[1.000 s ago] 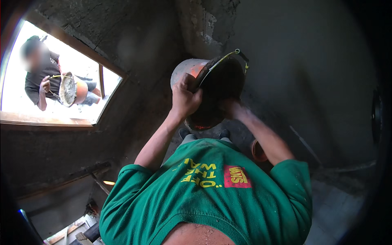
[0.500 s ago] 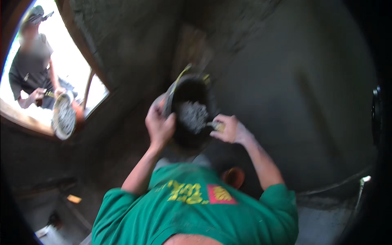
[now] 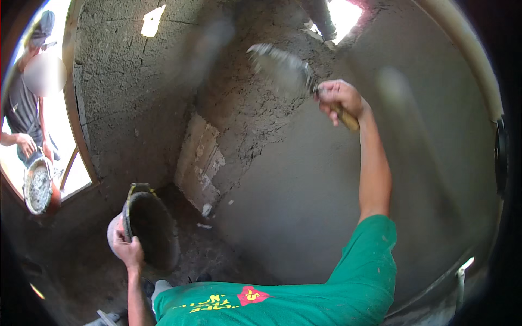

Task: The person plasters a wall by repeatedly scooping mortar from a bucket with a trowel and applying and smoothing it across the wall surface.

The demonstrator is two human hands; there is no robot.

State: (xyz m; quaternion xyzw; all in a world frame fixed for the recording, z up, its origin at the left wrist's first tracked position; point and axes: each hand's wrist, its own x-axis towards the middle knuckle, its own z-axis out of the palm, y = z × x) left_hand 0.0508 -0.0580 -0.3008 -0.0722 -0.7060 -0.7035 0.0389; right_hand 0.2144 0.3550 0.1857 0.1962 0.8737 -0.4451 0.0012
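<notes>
My left hand (image 3: 128, 251) grips the rim of a dark bucket (image 3: 167, 244), tilted at the lower left, its inside in shadow. Wrapped round the wooden handle of a trowel, my right hand (image 3: 341, 98) is raised high with the arm stretched out. The trowel blade (image 3: 285, 68) is blurred by motion and carries grey mortar along its edge. Behind it lies a plastered wall (image 3: 304, 168), rough and cracked near the blade and smoother toward the right. Whether the blade touches the wall, I cannot tell.
At far left, a person (image 3: 27, 100) stands in a bright opening, holding a bucket of grey mortar (image 3: 39, 190). A rough wall (image 3: 119, 81) meets the plastered one at a corner, where a pale bare patch (image 3: 198, 157) shows. Light comes through a gap (image 3: 343, 19) at the top.
My right hand has lifted the trowel from the bucket up to the wall. My left hand has carried the bucket left and down. The view has shifted; the other person's bucket appears lower and farther left.
</notes>
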